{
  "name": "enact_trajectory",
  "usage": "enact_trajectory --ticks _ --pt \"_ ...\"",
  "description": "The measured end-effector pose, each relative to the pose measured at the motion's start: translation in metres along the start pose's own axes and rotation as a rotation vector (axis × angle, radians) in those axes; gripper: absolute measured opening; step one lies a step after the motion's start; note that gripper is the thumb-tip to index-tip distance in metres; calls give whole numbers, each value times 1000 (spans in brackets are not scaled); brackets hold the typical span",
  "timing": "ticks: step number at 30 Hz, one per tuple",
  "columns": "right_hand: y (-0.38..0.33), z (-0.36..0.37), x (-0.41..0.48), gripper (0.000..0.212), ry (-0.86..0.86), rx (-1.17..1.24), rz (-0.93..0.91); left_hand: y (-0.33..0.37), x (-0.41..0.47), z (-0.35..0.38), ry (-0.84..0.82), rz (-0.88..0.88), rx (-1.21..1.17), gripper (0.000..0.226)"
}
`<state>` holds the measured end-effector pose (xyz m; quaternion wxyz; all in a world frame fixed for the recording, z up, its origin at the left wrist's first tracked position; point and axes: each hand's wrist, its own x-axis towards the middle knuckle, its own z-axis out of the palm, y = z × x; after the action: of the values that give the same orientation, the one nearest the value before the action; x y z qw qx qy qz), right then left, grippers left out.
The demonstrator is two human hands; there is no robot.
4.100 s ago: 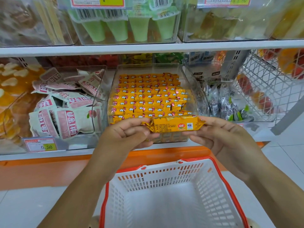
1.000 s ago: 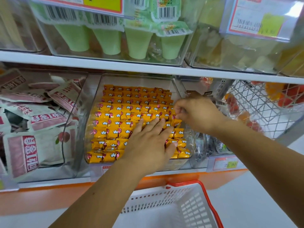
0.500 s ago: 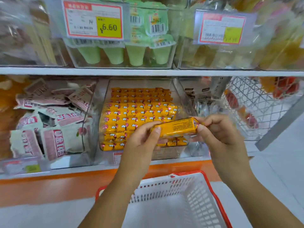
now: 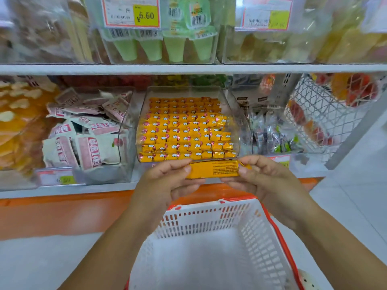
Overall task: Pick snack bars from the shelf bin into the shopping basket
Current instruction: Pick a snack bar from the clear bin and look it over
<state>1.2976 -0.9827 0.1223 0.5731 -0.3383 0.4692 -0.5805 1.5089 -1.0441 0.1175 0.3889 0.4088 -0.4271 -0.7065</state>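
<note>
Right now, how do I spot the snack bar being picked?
Find the clear bin of yellow bars above the white basket. In front, the left hand and right hand pinch one snack bar. Only this one is out of the rows, held sideways.

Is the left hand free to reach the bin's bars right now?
Probably not yet: left hand and right hand both pinch one snack bar by its ends, though the bin behind stands open.

A yellow snack bar [image 4: 213, 169], held level by its ends in the left hand [image 4: 167, 185] and right hand [image 4: 266, 181], sits before a clear bin [image 4: 238, 130] of neat yellow bars [image 4: 184, 132], with a white, red-rimmed basket [image 4: 209, 214] below.
</note>
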Motion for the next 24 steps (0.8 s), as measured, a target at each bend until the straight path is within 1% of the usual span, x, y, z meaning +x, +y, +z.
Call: enact_trajectory --ticks 2,4,6,8,11,13,14,17,18,20,21,22,24 --pt "1 3 -2 42 -27 8 16 1 -4 -6 -16 9 13 26" --pt "4 5 -2 27 -33 2 14 1 -6 -11 -27 11 30 26" --pt "5 7 0 19 -33 0 20 3 -9 -15 -51 -5 17 27" --pt "5 7 2 20 -50 29 56 6 -10 -19 -88 -26 3 29" --pt "2 7 6 31 -100 65 120 9 -8 -23 -141 -24 23 33" --pt "2 7 9 36 -110 63 131 10 -5 -23 -99 23 92 32" --pt "3 8 11 34 -94 39 113 10 -4 -22 -57 52 134 30" --pt "7 11 13 14 18 -61 10 10 -1 -18 53 98 212 18" --pt "8 11 14 17 51 -94 -26 9 0 -17 86 102 236 18" --pt "8 12 14 34 76 -183 -81 8 1 -14 142 120 251 23" --pt "8 14 14 34 89 -205 -98 7 2 -12 160 135 233 26" --pt "9 14 14 29 98 -211 -114 7 2 -9 178 151 204 25" --pt "11 15 15 14 139 -170 -144 7 3 -4 220 187 168 13"
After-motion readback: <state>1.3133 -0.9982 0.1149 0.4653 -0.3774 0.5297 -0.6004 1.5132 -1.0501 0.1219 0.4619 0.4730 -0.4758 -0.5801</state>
